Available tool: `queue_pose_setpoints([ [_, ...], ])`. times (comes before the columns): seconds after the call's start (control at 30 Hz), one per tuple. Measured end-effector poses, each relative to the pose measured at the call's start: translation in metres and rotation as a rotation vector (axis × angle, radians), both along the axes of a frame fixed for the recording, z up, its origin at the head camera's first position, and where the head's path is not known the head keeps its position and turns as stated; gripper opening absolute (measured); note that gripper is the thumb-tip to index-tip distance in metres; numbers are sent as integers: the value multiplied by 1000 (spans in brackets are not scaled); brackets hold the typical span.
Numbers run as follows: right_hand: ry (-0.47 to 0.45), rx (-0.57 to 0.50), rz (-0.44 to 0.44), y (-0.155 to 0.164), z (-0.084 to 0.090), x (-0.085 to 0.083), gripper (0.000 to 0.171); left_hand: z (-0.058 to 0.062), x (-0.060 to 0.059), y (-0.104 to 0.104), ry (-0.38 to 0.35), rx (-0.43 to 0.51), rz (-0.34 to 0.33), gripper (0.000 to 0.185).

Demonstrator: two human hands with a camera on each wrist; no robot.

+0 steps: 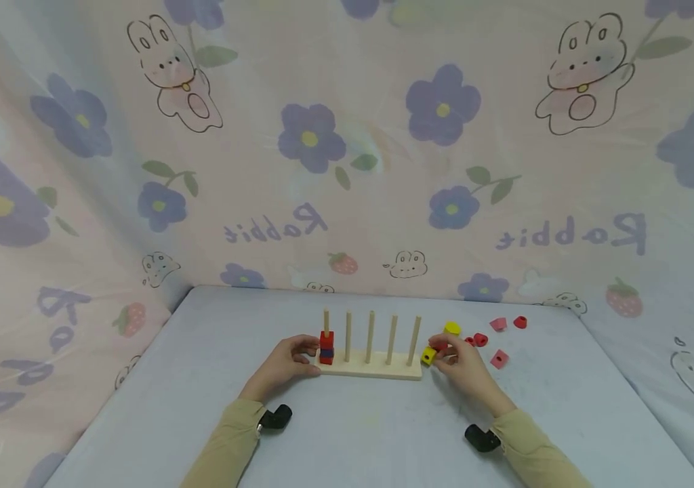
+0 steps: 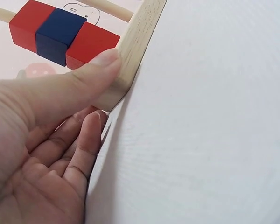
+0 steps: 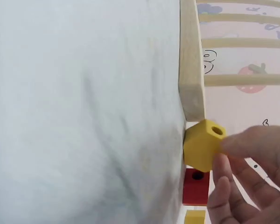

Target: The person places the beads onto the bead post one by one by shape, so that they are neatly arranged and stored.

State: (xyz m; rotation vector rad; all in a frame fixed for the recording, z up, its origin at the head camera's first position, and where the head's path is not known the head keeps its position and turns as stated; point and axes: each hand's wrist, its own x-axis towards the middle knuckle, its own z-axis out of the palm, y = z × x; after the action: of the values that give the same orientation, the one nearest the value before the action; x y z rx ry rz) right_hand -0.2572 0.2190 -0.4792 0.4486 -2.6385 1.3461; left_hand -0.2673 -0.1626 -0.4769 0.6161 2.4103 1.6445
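the left hand [image 1: 286,362] grips the left end of the wooden peg base [image 1: 371,368], thumb pressed on the top edge and the other fingers curled at its end, as the left wrist view shows close up. the base lies near the middle of the pale table [image 1: 200,379] and carries five upright pegs. on the leftmost peg [image 1: 326,322] sit three stacked blocks, a red block [image 1: 327,339] on top, a blue block [image 1: 327,352] in the middle and another red one at the bottom.

the right hand [image 1: 465,369] pinches a yellow block [image 1: 428,355] between thumb and fingertips, just beside the right end of the base (the right wrist view shows its drilled hole facing up and the block almost touching the wood, though i cannot tell whether it does). a red bead [image 3: 196,186] lies on the table right behind the yellow block, partly hidden by the fingers in the head view.

further right, loose pieces lie scattered on the table: a second yellow piece [image 1: 452,329], a small red piece [image 1: 480,339], two pink pieces [image 1: 498,324] [image 1: 499,358] and one more red piece [image 1: 520,322]. both arms wear tan sleeves [image 1: 225,440], each with a black wrist camera. behind the table hangs a pink cloth backdrop [image 1: 347,135] printed with rabbits and purple flowers.
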Motion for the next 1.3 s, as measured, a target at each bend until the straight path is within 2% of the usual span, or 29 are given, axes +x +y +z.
queue_pose_setpoints([
  [0.17,23,86,63,5,-1,-6,38,-4,-4,3,-8,6,21,53],
  [0.3,24,133,89,6,-1,-5,35,-18,-12,2,-14,11,36,55],
  [0.43,-13,166,77,7,1,0,30,-28,-19,1,-19,-18,54,57],
  [0.57,-79,185,40,14,6,5,29,-30,-20,1,-19,-19,55,56],
  [0.67,-97,155,39,22,13,6,29,-30,-21,0,-16,-13,54,57],
  [0.8,-109,61,81,30,33,7,30,-31,-20,-1,-15,-10,56,58],
  [1.0,-82,-35,140,28,76,15,32,-32,-19,-3,-7,7,49,57],
  [1.17,-31,-112,213,13,110,22,31,-31,-19,-3,21,26,35,57],
  [1.3,-15,-175,251,-12,133,26,30,-31,-19,-3,11,32,40,57],
])
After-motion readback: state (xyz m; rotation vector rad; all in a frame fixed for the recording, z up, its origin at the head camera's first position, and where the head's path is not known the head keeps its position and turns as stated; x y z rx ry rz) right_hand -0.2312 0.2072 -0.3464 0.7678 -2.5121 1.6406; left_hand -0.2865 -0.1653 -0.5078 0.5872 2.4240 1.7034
